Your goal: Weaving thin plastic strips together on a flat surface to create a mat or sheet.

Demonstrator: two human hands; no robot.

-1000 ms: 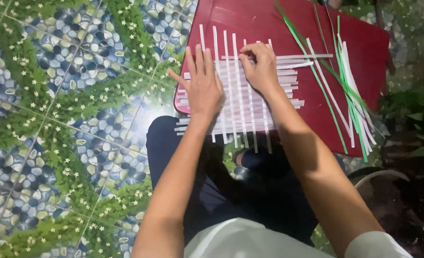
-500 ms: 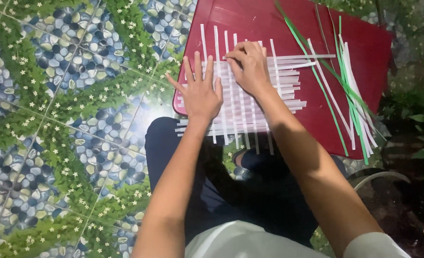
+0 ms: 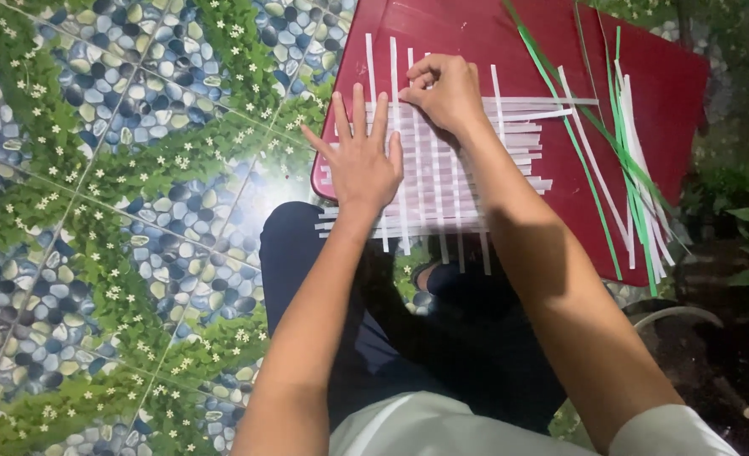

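Observation:
A mat of interlaced white strips (image 3: 450,177) lies on a dark red board (image 3: 510,51) resting over my lap. My left hand (image 3: 362,160) lies flat with fingers spread on the mat's left part, pressing it down. My right hand (image 3: 446,89) is curled at the mat's upper edge, its fingertips pinching one upright white strip (image 3: 411,80). Several strip ends stick out past the board's near edge.
A bundle of loose green and white strips (image 3: 628,177) lies on the board's right side. The floor (image 3: 121,211) has blue pebble and green leaf pattern tiles. Plant leaves (image 3: 746,219) and a dark round rim (image 3: 678,314) are at the right.
My right hand has shifted left along the mat's top edge and closed its fingers on an upright strip. My left hand stayed flat on the mat.

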